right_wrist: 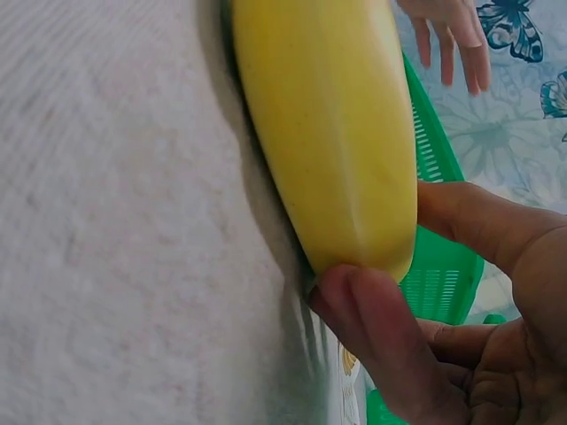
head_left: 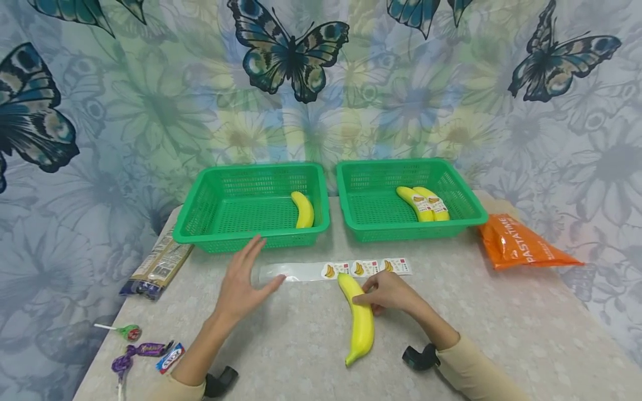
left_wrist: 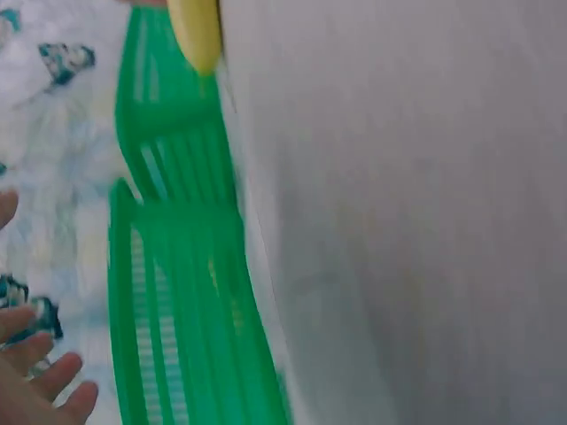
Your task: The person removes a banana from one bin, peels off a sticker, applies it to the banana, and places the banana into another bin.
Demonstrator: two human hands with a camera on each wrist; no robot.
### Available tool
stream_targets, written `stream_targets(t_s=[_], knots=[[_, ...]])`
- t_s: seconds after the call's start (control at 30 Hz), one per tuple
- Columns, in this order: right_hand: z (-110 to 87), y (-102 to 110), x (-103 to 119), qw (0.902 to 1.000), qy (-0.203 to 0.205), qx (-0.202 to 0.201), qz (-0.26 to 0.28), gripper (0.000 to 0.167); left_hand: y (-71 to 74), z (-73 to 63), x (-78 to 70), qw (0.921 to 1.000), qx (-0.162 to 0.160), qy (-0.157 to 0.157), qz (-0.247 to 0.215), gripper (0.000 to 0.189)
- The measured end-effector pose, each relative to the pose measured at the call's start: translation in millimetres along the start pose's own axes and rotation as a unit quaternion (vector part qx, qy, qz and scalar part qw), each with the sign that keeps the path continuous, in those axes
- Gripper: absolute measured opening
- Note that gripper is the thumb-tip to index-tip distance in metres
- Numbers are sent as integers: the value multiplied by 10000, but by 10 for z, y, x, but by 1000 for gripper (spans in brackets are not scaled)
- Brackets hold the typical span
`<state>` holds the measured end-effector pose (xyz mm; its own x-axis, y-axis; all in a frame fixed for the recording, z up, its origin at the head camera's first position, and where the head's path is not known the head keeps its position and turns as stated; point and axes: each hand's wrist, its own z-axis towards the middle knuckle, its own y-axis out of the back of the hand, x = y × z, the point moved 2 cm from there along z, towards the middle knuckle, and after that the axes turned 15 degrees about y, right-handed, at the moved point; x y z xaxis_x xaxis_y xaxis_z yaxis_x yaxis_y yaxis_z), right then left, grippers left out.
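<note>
My right hand (head_left: pixel 393 291) pinches the upper part of a yellow banana (head_left: pixel 362 328) on the table; in the right wrist view the thumb and a finger press its two sides. The banana's upper tip overlaps the edge of a clear label strip (head_left: pixel 296 272), which carries several white banana stickers (head_left: pixel 365 268) on its right part. My left hand (head_left: pixel 241 292) hovers by the strip's bare left end, fingers spread and holding nothing. In the left wrist view, fingers (left_wrist: pixel 58 376) of that hand show at the lower left.
A left green basket (head_left: pixel 251 240) contains one banana (head_left: pixel 303 210). The right green basket (head_left: pixel 411 231) has two stickered bananas (head_left: pixel 423 204). An orange pasta bag (head_left: pixel 521 245) lies at right; a clear-and-blue packet (head_left: pixel 160 264) and several candies (head_left: pixel 147 349) lie at left.
</note>
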<state>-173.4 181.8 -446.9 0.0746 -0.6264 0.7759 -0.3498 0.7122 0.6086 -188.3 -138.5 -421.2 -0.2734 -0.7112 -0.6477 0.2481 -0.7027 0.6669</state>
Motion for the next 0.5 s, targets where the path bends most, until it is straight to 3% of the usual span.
stream_targets(t_s=[0.13, 0.23, 0.5], knots=[[-2, 5, -18, 9999, 91, 38, 28, 38, -309, -100, -187, 9960, 836, -327, -35, 90], [0, 1, -31, 9999, 92, 39, 39, 38, -504, -115, -251, 9903, 1266, -554, 173, 94], [-6, -1, -18, 9999, 141, 41, 27, 38, -892, -91, -139, 9723, 1906, -833, 1063, 97]])
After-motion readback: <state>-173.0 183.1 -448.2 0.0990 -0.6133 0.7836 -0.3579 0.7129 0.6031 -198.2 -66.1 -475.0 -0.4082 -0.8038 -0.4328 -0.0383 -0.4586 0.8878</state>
